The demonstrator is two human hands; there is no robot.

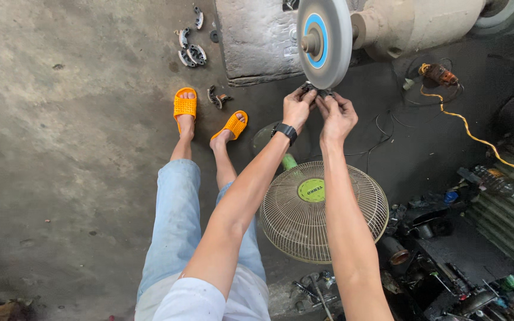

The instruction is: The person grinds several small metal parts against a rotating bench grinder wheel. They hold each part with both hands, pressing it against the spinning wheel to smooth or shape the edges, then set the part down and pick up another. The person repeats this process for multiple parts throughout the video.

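The person's left hand (297,108) and right hand (337,116) meet side by side just under the lower rim of the grinding wheel (323,41). Both are closed narrowly around one small dark metal part (316,91). The fingertips pinch it from either side, and the part is pressed up against the wheel's edge. A black wristwatch (284,132) sits on the left wrist.

The wheel is grey with a blue ring at its hub and stands on edge. It is mounted on a pale motor housing (417,24) that runs off toward the top right corner of the view. A rough concrete block (257,41) stands just to its left.

Below the forearms, a round fan guard (304,220) lies on the concrete floor (72,137), filling the room between the arms and the knees. The feet, in orange sandals (185,104), rest near the block. Several small curved metal pieces (190,53) lie beyond them and another pair (218,97) lies between the sandals.

The floor to the left is broad and open. The right side is crowded: a yellow cable (477,139) trails across it, and dark tools and parts (441,261) are heaped toward the bottom right corner.
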